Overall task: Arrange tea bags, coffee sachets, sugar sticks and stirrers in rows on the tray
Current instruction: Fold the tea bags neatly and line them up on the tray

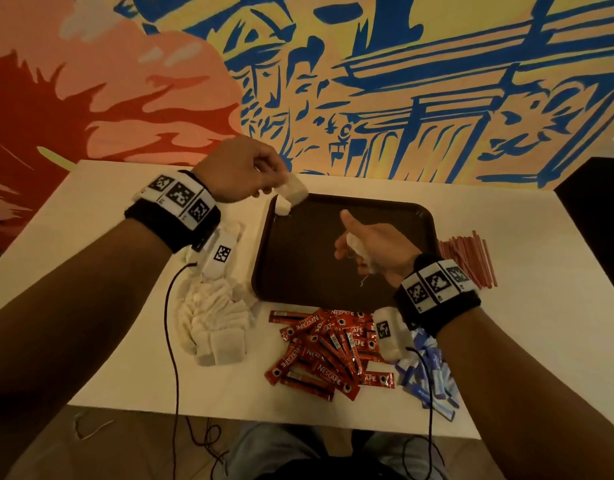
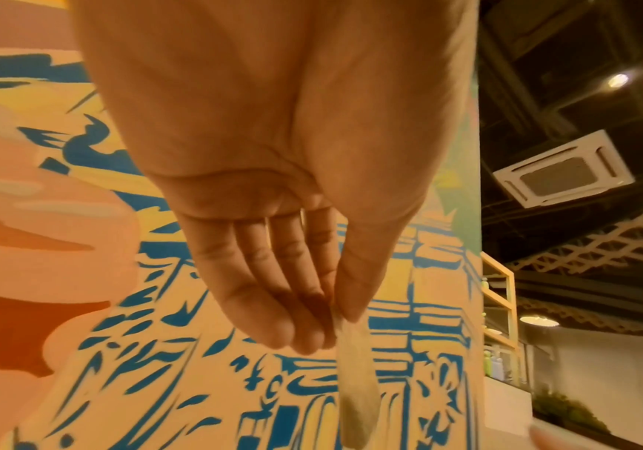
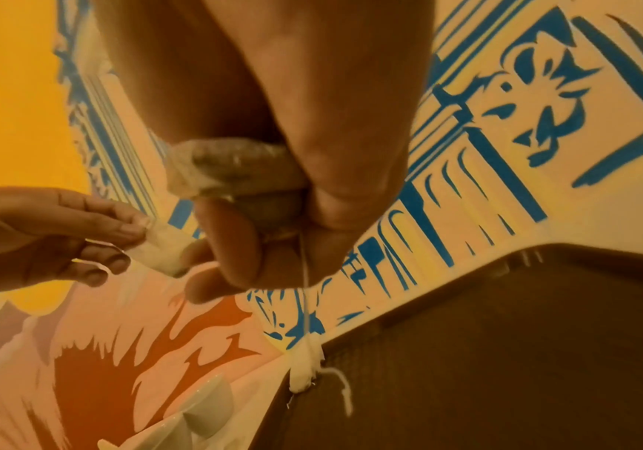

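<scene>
One tea bag (image 1: 284,206) lies in tray (image 1: 350,206) — both hands (image 1: 238,174) (image 1: 374,247) clamped on tea bags.

We see our right hand (image 3: 273,182) gripping a tea bag (image 3: 235,166) above the brown tray (image 3: 504,350), its string (image 3: 305,274) hanging, while our left hand (image 3: 43,234) pinches another tea bag (image 3: 162,249).

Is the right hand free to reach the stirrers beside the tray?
Probably not yet: the right hand already grips a tea bag over the tray. The stirrers lie unobstructed just right of it.
</scene>
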### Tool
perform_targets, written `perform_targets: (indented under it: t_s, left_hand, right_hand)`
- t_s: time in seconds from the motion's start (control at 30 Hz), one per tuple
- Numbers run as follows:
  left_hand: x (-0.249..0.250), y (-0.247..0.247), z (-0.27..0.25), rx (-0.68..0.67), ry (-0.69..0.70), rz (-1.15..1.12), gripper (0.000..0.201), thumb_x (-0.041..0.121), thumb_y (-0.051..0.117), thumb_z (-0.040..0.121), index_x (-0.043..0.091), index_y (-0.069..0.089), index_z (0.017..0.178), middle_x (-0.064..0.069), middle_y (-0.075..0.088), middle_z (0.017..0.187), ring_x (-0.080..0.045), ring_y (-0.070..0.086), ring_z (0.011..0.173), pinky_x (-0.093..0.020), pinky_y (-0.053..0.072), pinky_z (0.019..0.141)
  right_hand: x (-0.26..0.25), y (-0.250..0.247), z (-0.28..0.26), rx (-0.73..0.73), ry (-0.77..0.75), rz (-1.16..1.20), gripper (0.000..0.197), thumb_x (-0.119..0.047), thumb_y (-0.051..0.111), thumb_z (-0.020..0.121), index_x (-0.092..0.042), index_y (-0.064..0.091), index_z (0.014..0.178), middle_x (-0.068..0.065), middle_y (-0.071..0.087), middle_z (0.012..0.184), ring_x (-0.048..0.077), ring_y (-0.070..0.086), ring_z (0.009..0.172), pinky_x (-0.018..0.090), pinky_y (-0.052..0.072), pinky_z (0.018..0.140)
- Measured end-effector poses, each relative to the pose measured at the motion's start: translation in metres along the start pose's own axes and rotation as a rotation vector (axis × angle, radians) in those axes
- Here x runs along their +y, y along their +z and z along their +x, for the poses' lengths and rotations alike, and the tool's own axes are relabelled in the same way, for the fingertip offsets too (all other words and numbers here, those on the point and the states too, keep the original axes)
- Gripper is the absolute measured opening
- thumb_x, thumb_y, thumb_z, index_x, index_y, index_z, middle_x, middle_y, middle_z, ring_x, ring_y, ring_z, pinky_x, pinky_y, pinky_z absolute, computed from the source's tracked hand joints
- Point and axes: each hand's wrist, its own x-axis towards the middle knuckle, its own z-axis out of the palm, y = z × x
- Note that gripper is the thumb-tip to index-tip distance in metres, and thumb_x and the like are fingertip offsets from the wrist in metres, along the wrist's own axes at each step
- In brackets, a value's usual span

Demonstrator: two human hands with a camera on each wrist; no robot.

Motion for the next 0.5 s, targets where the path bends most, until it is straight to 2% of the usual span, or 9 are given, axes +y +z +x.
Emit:
perform_targets:
  t_s: [0.1,0.17,0.23,0.33,0.4,0.5]
  left_hand:
    - [-0.028,0.009,0.035,0.011,-0.044,0.095,0.014,0.026,0.068,0.095,0.017,0.071,0.105,0.001,0.071,0.094,-0.016,0.070,0.078,-0.031,0.059,0.068]
    - [-0.049,0.020,0.057,0.000,-0.085,0.173,0.013,0.024,0.067,0.094,0.016,0.070,0.104,-0.001,0.070,0.100,-0.016,0.066,0.077,-0.032,0.055,0.068]
    - [-0.067,0.033,0.074,-0.029,-0.115,0.259,0.012,0.022,0.067,0.093,0.015,0.071,0.102,-0.002,0.069,0.104,-0.014,0.060,0.076,-0.031,0.050,0.074]
    - [-0.090,0.056,0.092,-0.127,-0.142,0.370,0.012,0.023,0.066,0.093,0.016,0.072,0.100,-0.002,0.068,0.103,-0.023,0.064,0.096,-0.033,0.050,0.084]
    - [-0.101,0.070,0.100,-0.206,-0.180,0.408,0.010,0.023,0.065,0.093,0.018,0.072,0.098,-0.001,0.068,0.104,-0.024,0.064,0.102,-0.032,0.047,0.084]
    - [-0.117,0.086,0.110,-0.317,-0.229,0.445,0.008,0.023,0.068,0.092,0.021,0.072,0.098,-0.004,0.070,0.111,-0.026,0.065,0.105,-0.030,0.047,0.084]
  right_hand:
    - [0.005,-0.002,0.014,-0.010,0.122,0.063,0.063,-0.072,0.052,0.089,-0.013,0.073,0.097,0.007,0.075,0.101,0.018,0.059,0.086,0.034,0.051,0.074]
    - [0.008,-0.003,0.021,-0.026,0.185,0.163,0.062,-0.072,0.059,0.084,-0.013,0.071,0.097,0.008,0.073,0.102,0.019,0.061,0.092,0.036,0.052,0.076]
    - [0.011,-0.005,0.027,-0.044,0.222,0.271,0.055,-0.066,0.070,0.079,-0.014,0.069,0.096,0.007,0.070,0.096,0.017,0.062,0.083,0.033,0.051,0.071]
    - [0.015,-0.010,0.036,-0.124,0.273,0.431,0.045,-0.053,0.081,0.075,-0.014,0.065,0.092,0.006,0.065,0.088,0.010,0.050,0.060,0.024,0.041,0.055]
    - [0.017,-0.013,0.044,-0.140,0.313,0.505,0.039,-0.047,0.080,0.079,-0.015,0.060,0.090,0.005,0.064,0.084,0.008,0.045,0.054,0.020,0.037,0.050]
    - [0.022,-0.015,0.059,-0.063,0.351,0.510,0.038,-0.043,0.081,0.080,-0.014,0.060,0.093,0.005,0.064,0.083,0.008,0.046,0.053,0.020,0.039,0.049]
